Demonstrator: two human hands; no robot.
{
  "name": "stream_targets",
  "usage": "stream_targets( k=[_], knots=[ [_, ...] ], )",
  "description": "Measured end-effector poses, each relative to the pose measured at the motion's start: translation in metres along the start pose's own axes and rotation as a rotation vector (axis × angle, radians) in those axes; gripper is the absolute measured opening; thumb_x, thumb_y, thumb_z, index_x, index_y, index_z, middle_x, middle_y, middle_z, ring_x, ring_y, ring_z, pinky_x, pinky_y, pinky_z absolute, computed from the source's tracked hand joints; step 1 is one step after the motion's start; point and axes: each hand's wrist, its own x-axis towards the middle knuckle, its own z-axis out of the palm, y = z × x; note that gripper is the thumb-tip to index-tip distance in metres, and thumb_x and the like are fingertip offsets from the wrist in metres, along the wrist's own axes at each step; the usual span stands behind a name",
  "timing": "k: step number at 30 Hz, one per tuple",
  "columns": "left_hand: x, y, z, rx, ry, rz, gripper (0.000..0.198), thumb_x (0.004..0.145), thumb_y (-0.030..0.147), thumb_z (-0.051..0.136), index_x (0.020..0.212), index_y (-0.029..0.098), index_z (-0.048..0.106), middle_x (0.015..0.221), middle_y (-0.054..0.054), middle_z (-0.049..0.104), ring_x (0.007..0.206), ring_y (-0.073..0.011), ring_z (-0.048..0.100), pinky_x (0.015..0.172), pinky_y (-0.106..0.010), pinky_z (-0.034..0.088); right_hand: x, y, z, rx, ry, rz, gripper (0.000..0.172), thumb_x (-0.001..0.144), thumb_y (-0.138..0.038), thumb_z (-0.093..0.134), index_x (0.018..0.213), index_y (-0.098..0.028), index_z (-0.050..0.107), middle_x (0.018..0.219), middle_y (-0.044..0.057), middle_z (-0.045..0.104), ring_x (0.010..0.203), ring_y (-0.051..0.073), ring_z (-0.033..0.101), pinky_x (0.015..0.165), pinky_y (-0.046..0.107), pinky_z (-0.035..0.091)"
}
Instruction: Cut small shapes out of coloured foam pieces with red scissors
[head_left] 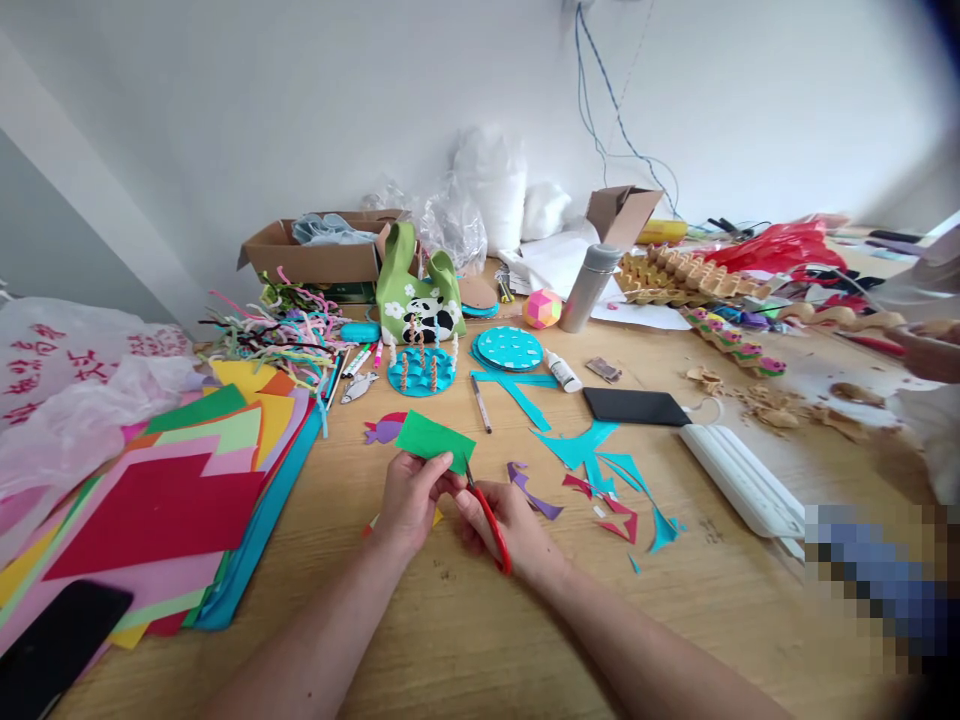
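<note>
My left hand (415, 492) pinches a green rectangular sheet (433, 437), paper or felt, by its lower edge above the table. Red-handled scissors (493, 527) are gripped in my right hand (504, 518), their blades at the right end of the green sheet. How far the blades are apart is too small to tell. Just beyond the sheet lies a purple and red fish-shaped cutout (385, 428). To the right of my right hand are a purple scrap (534, 492), red scraps (619, 520) and blue scraps (581, 445). Some small yellow pieces are partly hidden under my left hand.
A stack of coloured sheets (157, 510) and a black phone (64, 640) lie at left. Behind are a panda bag (420, 300), a blue disc with twisted posts (421, 375), a grey bottle (589, 290) and a glue bottle (562, 371). A white power strip (739, 480) lies at right, near another person's hand (930, 350).
</note>
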Motion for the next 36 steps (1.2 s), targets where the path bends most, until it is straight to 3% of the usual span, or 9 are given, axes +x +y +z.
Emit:
stream_targets(
  k=[9,17,25,36],
  knots=[
    [-0.001,-0.004,-0.003,0.077,-0.026,0.009,0.023,0.062,0.030,0.079,0.058,0.015,0.061,0.053,0.000,0.063,0.045,-0.0118,0.055,0.048,-0.024,0.046,0.001,-0.005,-0.001,0.102,-0.053,0.047,0.067,0.077,-0.081,0.051,0.060,-0.017,0.050,0.047,0.000,0.052,0.039,0.008,0.046,0.038,0.019,0.032],
    [-0.003,-0.004,-0.001,0.093,0.002,0.008,0.023,0.062,0.029,0.079,0.058,0.016,0.061,0.053,0.000,0.062,0.046,-0.0117,0.055,0.048,-0.024,0.045,0.000,-0.010,-0.002,0.146,-0.067,0.066,0.065,0.073,-0.083,0.053,0.070,-0.018,0.049,0.054,-0.001,0.055,0.043,0.010,0.051,0.042,0.020,0.038],
    [-0.002,-0.006,-0.001,0.109,0.022,0.022,0.022,0.062,0.029,0.079,0.058,0.017,0.061,0.055,0.001,0.062,0.048,-0.0125,0.057,0.049,-0.025,0.046,0.000,-0.009,-0.002,0.110,-0.075,0.042,0.062,0.078,-0.080,0.050,0.067,-0.018,0.048,0.050,-0.002,0.051,0.040,0.009,0.047,0.039,0.021,0.034],
    [-0.002,-0.007,0.000,0.119,0.000,0.002,0.023,0.063,0.031,0.078,0.058,0.016,0.061,0.053,0.000,0.062,0.045,-0.0122,0.055,0.049,-0.025,0.045,0.000,-0.012,-0.003,0.127,-0.076,0.070,0.062,0.074,-0.080,0.055,0.064,-0.019,0.046,0.048,-0.002,0.052,0.039,0.009,0.046,0.038,0.020,0.033]
  ],
)
